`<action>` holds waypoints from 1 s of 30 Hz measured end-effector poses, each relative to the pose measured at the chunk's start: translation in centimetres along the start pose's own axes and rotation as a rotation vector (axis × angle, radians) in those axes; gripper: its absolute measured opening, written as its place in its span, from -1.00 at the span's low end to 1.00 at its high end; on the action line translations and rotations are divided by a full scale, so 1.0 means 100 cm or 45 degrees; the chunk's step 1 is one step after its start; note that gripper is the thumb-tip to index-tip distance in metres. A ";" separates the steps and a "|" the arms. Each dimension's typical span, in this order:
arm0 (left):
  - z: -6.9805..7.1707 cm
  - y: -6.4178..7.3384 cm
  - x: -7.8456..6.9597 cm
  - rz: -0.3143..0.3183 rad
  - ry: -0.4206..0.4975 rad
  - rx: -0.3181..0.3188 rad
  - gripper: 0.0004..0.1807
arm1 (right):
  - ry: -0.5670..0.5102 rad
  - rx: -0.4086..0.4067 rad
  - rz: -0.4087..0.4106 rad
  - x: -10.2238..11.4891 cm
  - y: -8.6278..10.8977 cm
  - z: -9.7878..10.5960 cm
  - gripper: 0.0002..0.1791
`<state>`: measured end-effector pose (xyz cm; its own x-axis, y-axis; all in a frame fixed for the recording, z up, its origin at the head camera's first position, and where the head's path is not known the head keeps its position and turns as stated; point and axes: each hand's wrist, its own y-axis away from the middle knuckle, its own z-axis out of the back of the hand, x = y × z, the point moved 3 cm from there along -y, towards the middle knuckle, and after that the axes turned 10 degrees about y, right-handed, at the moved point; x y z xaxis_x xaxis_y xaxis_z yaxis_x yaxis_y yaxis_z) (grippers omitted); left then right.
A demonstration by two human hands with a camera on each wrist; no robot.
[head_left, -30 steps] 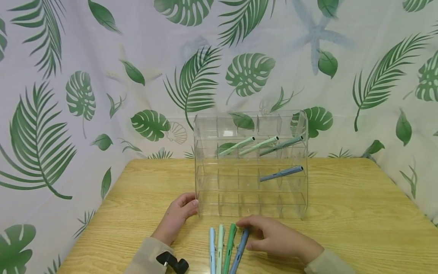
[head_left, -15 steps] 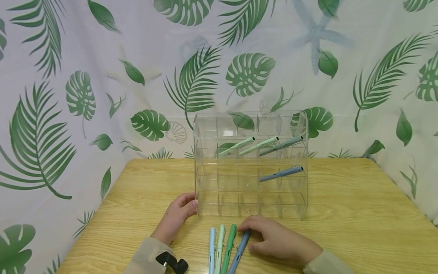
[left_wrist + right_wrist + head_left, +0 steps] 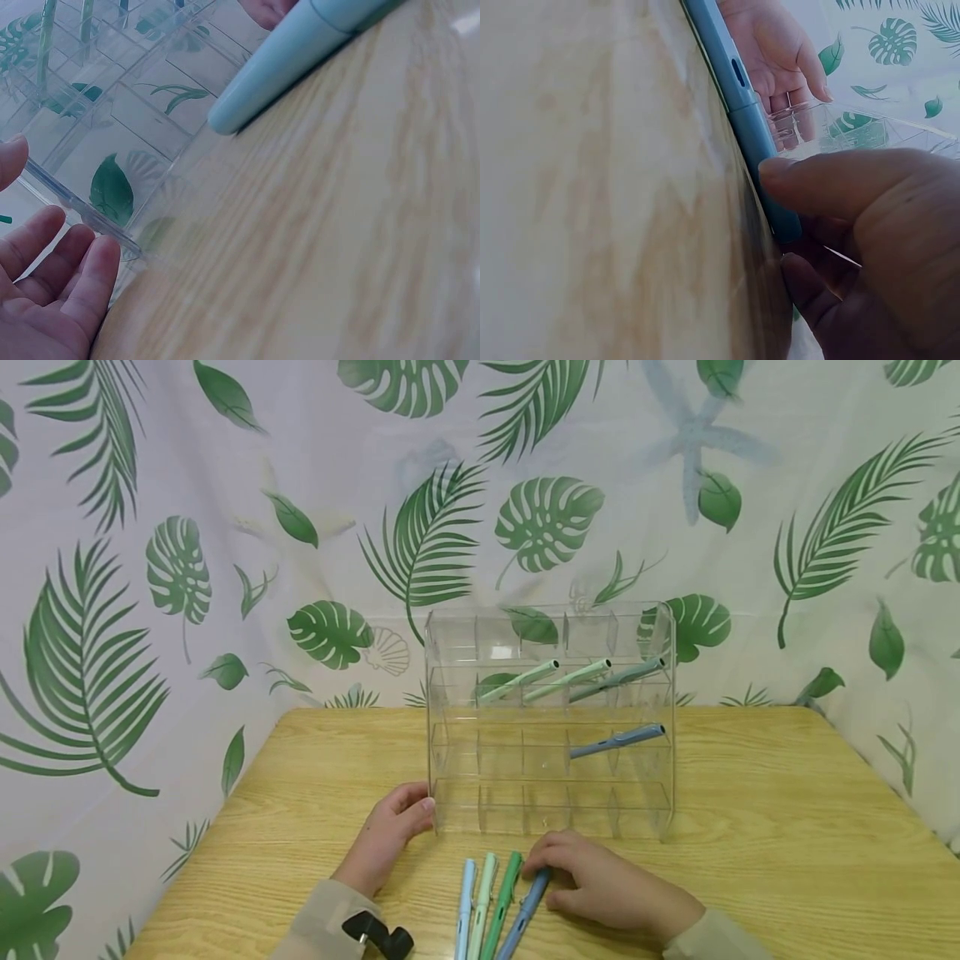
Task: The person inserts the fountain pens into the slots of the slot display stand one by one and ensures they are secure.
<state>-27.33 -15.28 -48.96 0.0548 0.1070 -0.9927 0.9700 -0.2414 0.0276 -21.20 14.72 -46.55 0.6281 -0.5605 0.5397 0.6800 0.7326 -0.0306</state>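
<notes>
Currently, work appears about half complete. Right of frame centre, the clear rack [image 3: 672,752] holds two pale green pens [image 3: 519,681] and a grey-green pen [image 3: 617,679] in its second row from the top, plus a slate-blue pen [image 3: 617,741] in the third. Four are left on the counter [image 3: 780,827], bottom centre: light blue pen [image 3: 465,906], mint pen [image 3: 482,906], green pen [image 3: 502,906], blue pen [image 3: 524,910]. Right hand [image 3: 611,885]: fingers pinch the blue pen's upper end. Left hand [image 3: 386,835]: thumb and fingers grip the rack's left edge.

No lettering, brand or number can be read on the pens [image 3: 501,906] or the clear rack [image 3: 550,722]. Beyond the desk's [image 3: 337,752] far edge, the printed backdrop [image 3: 637,560] shows no legible text.
</notes>
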 end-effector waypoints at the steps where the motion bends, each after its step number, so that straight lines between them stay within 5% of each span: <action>1: 0.000 0.000 0.000 -0.001 0.003 0.001 -0.34 | 0.003 -0.004 0.010 0.000 0.000 0.000 -0.68; 30: -0.001 0.003 -0.003 -0.007 -0.016 -0.001 -0.33 | 0.057 -0.062 0.113 0.002 0.002 -0.003 -0.81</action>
<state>-27.05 -15.28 -48.67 0.0468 0.0959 -0.9943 0.9704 -0.2405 0.0224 -20.88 14.63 -46.74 0.7022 -0.5119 0.4948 0.6380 0.7609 -0.1182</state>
